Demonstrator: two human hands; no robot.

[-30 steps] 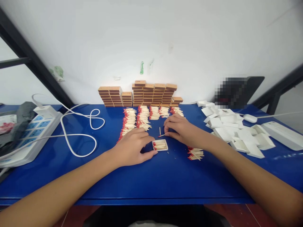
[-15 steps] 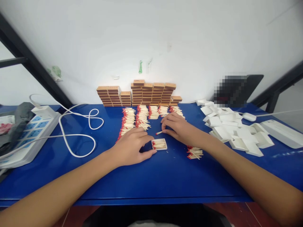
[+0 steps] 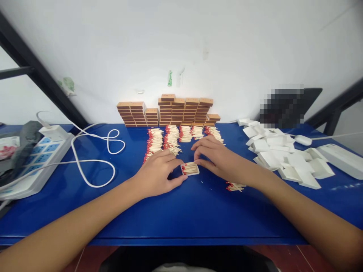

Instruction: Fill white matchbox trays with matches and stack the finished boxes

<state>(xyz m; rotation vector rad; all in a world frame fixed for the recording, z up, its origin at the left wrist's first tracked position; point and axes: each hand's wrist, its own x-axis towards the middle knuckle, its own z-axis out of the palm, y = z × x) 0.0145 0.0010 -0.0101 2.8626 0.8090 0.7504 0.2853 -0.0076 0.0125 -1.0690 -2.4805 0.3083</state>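
Observation:
My left hand [image 3: 159, 174] rests on the blue table, thumb and fingers closed around the left end of a small white matchbox tray [image 3: 191, 174]. Red-tipped matches [image 3: 190, 168] lie side by side in the tray, heads to the left. Over its back edge, my right hand [image 3: 217, 156] pinches a single match [image 3: 190, 164] between thumb and fingertips, its head also leftward. Behind the hands are loose match piles [image 3: 171, 139] in several columns. A smaller match pile [image 3: 235, 186] sits partly hidden below my right forearm.
Stacked brown matchboxes [image 3: 171, 111] line the wall. Many white trays [image 3: 297, 164] are heaped at right, beside a white rectangular device [image 3: 342, 160] and a dark panel [image 3: 286, 109]. A power strip [image 3: 42, 160] and looped white cable [image 3: 82, 177] occupy the left.
My right hand has brought the match down and toward me, from behind the tray to over its back edge. My left hand still holds the tray.

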